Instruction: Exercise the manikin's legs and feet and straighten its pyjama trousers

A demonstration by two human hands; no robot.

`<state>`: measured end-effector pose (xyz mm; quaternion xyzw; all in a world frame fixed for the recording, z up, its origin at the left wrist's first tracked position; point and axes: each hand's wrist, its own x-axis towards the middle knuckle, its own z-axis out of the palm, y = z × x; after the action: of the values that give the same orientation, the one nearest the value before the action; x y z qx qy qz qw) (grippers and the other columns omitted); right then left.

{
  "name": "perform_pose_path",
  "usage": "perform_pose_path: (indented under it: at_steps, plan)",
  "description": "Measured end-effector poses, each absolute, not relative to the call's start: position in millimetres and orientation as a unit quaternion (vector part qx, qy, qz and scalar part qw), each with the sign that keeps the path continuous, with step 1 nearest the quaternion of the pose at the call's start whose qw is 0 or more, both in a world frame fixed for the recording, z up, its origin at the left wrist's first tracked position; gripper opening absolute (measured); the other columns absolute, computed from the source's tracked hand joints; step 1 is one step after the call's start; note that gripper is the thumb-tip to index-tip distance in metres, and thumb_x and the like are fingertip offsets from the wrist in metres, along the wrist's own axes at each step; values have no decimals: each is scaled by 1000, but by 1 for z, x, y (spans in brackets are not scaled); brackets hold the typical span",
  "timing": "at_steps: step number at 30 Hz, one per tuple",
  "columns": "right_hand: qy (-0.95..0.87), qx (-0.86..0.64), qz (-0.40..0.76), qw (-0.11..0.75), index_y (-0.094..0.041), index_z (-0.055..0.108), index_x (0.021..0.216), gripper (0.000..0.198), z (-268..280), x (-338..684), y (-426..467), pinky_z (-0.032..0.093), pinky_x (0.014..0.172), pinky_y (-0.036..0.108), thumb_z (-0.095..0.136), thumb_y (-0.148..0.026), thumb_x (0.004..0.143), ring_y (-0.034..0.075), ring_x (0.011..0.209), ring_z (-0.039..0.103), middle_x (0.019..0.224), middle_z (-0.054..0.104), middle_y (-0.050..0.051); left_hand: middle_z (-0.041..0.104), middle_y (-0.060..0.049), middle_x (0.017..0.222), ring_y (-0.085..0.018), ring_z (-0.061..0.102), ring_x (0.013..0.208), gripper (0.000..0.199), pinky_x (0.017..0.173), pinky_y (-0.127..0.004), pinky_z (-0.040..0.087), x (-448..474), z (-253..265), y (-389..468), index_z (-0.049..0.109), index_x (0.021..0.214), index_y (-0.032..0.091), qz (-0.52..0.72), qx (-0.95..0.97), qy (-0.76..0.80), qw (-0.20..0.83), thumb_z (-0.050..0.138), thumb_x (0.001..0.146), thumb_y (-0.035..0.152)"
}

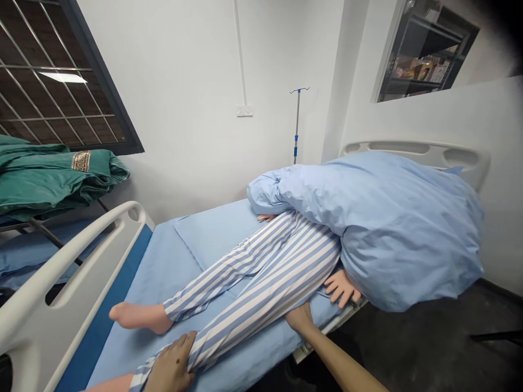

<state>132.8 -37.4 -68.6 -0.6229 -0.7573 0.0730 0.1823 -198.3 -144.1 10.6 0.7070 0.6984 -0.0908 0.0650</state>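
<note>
A mannequin in blue-and-white striped trousers [261, 283] lies on a bed with pale blue sheets. My left hand [174, 362] is wrapped over the near leg below the knee, on the striped cloth. Under the near thigh is my right hand [300, 318], holding the leg from below with its fingers mostly hidden. The mannequin's far bare foot [141, 317] rests on the sheet, and the near foot is out of frame. Beside the hip lies the mannequin's near hand [342, 288]. A bunched light blue quilt [392, 212] covers its upper body and head.
The bed's footboard [122, 218] stands at the left and its headboard [474, 163] at the back right. Quilt cloth hangs over the near edge. A drip stand [297, 125] is behind the bed. Folded green cloth [53, 174] lies on the left.
</note>
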Motion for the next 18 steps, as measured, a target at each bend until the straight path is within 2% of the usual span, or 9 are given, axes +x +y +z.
perform_pose_path:
  at_steps: [6,10,15,18]
  plan:
    - [-799,-577,51,161,-20,56,112,41,-72,138,-40,22,100,36,36,-22,77,24,114,42,121,50,6,50,-6,121,-21,46,107,64,88,-32,33,-193,9,-144,43,119,18,-64,704,706,53,41,56,12]
    - [-802,-583,37,126,-18,61,104,38,-73,142,-48,23,97,40,37,-19,75,27,110,45,113,56,9,55,-6,111,-23,49,98,62,82,-33,34,-189,7,-147,46,115,18,-47,700,712,37,41,54,12]
    - [-800,-588,25,112,-17,65,88,37,-72,144,-69,24,95,43,30,-28,82,26,99,50,94,63,10,56,-6,105,-23,49,93,58,79,-34,32,-187,3,-149,48,111,20,-21,684,729,23,44,54,13]
    - [-798,-588,26,131,-16,61,99,41,-78,145,-84,22,98,43,29,-35,83,25,107,45,107,58,10,55,-7,103,-23,49,91,56,79,-34,32,-183,-1,-148,48,110,19,-11,681,732,27,45,54,14]
